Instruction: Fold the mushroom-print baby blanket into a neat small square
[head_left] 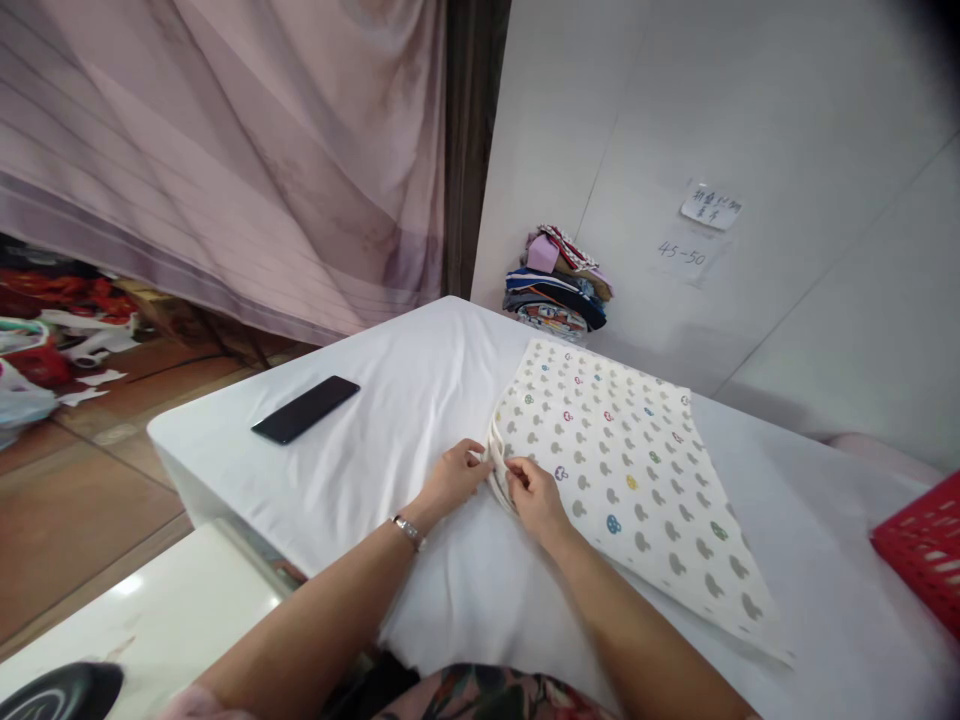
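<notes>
A white cloth (630, 470) printed with grey and coloured mushroom shapes lies folded in layers over the right part of the table. At its left edge, my left hand (456, 474) pinches the cloth's layered border between thumb and fingers. Just to the right, my right hand (536, 497) has its fingers curled closed on the same edge. Several layers show as a curved white rim between the two hands. The fingertips partly cover the spot they grip. A metal bracelet circles my left wrist.
On the white-covered table (405, 370), a black phone (306, 409) lies to the left. Folded clothes (559, 285) are stacked by the wall at the back. A red plastic basket (922, 550) stands at the right edge. A pink curtain (300, 150) hangs behind.
</notes>
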